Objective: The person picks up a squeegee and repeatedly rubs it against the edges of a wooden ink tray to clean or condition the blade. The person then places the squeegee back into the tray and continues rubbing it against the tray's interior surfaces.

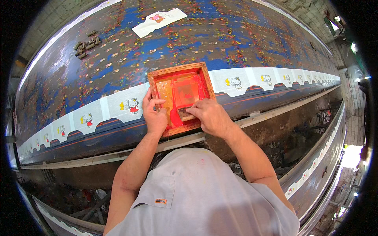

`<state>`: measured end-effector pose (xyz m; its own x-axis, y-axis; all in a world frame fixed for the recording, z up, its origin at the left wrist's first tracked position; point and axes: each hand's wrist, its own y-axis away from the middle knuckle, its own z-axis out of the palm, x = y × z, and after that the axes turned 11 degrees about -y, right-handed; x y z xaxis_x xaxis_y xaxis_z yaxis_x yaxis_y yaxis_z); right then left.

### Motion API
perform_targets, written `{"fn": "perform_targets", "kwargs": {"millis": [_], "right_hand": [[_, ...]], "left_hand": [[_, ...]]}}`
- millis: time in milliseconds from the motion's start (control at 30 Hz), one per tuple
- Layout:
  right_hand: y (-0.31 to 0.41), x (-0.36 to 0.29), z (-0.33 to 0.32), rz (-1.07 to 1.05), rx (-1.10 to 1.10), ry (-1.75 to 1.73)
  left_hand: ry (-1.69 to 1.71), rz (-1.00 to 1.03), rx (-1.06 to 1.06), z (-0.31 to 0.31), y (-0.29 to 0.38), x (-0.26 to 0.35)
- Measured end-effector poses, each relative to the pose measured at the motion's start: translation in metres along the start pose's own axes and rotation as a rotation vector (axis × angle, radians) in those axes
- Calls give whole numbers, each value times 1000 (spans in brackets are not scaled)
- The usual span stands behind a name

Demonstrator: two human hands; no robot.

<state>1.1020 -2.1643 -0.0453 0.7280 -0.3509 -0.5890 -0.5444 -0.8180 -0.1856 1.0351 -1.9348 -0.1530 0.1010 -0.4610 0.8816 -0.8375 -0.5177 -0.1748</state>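
Observation:
A wooden-framed printing screen (178,69) lies over the row of white fabric pieces along the near side of a long table. Red ink (176,118) is spread on its mesh. My left hand (155,113) grips the frame's left side, thumb and a finger reaching inside. My right hand (208,115) holds a small squeegee (185,115) within the frame, at its near end. On the fabric piece (130,103) to the left, a printed cat figure has a red dress. The cat on the fabric piece (233,81) to the right shows no red. The fabric beneath the screen is hidden.
The long printing table (124,59) is blotched blue and grey with many coloured ink spots. A pile of small dark cylindrical pieces (85,45) and a white fabric piece with a bear print (159,22) lie farther back. Another table (322,177) with printed fabric stands behind at right.

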Motion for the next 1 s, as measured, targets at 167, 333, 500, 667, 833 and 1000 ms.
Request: {"fn": "perform_targets", "kwargs": {"millis": [167,333,500,667,833,1000], "right_hand": [[28,-14,10,13,30,0],[46,-12,6,32,-40,-138],[74,17,-8,120,312,-291],[114,64,-28,324,607,-447],[161,118,-65,416,660,-525],[192,159,-99,403,658,-572]], "left_hand": [[-24,-10,-15,-3,1,3],[-21,0,-20,-5,-1,1],[20,95,14,-2,-5,22],[63,152,20,50,0,61],[39,143,22,130,11,87],[51,97,3,187,20,99]]}}
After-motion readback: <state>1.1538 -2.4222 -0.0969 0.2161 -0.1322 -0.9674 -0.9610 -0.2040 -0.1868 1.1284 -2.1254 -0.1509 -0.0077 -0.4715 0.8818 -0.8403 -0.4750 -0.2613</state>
